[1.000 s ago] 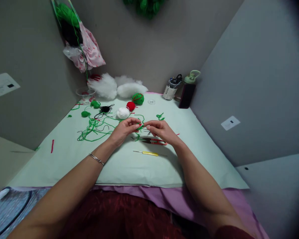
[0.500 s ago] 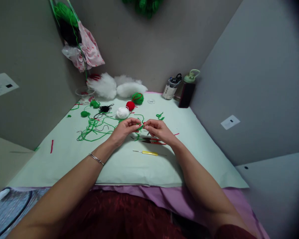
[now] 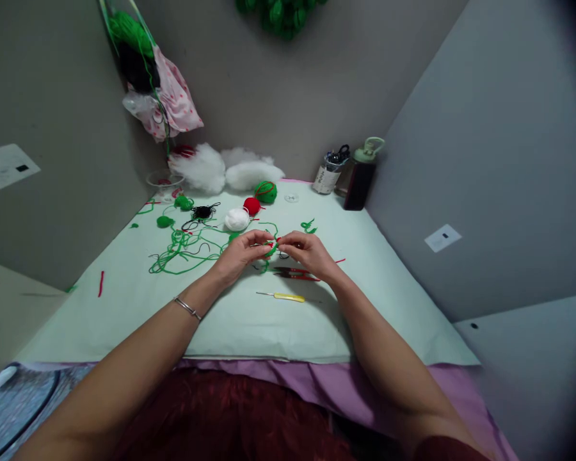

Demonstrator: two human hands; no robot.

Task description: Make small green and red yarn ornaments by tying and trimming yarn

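Between my hands is a small green and red crocheted yarn piece (image 3: 272,249). My left hand (image 3: 246,251) pinches it from the left, thumb and fingertips together. From the right, my right hand (image 3: 307,251) is closed at the fingertips on the same piece; its exact grip is too small to make out. Just below the hands lie red-handled thread snips (image 3: 295,274), partly under my right hand. Nearer the front edge rests a crochet hook (image 3: 288,297) with a yellow handle. Loose green yarn (image 3: 177,250) spreads in loops left of my left hand.
Behind the hands sit a white yarn ball (image 3: 237,219), a red yarn ball (image 3: 252,205) and a green yarn ball (image 3: 265,191). White stuffing (image 3: 254,174) lies against the back wall. A pen cup (image 3: 327,176) and a dark bottle (image 3: 360,182) stand at the back right.
The yarn piece has turned slightly between my fingers, showing more of its green edge. Both hands stay in nearly the same place; the whole view has shifted down a little.
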